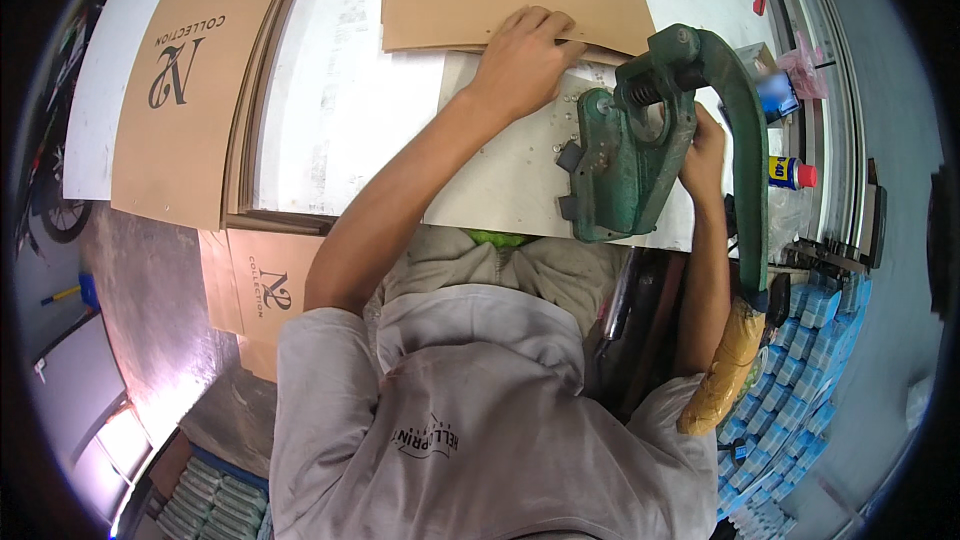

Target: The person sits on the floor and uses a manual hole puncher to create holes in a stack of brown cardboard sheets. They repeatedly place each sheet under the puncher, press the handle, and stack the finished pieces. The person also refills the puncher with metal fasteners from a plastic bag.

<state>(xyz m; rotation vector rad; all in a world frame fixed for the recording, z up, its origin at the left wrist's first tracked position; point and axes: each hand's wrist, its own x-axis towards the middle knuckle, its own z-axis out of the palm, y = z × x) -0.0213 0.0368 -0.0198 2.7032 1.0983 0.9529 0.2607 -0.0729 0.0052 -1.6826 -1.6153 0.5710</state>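
Observation:
A green hand-lever press [640, 160], of the kind used for eyelets, stands on the worktop, its long handle [722, 365] wrapped in yellowish tape. Brown flat paper bags [510, 0] lie stacked just beyond it, printed in black. My left hand [525, 55] is at their near edge, fingers bent over the top bag and thumb by the rim. Behind the press my right hand [706, 145] shows only in part; its fingers are hidden by the green metal. Small metal pieces [562, 130] are scattered on the pale board [490, 180] left of the press.
Another stack of brown bags [175, 90] covers the table's left side, with more bags [265, 280] below it. A blue and yellow spray can [790, 173] with a red cap lies right of the press. Blue-wrapped bundles [800, 380] are piled at the lower right.

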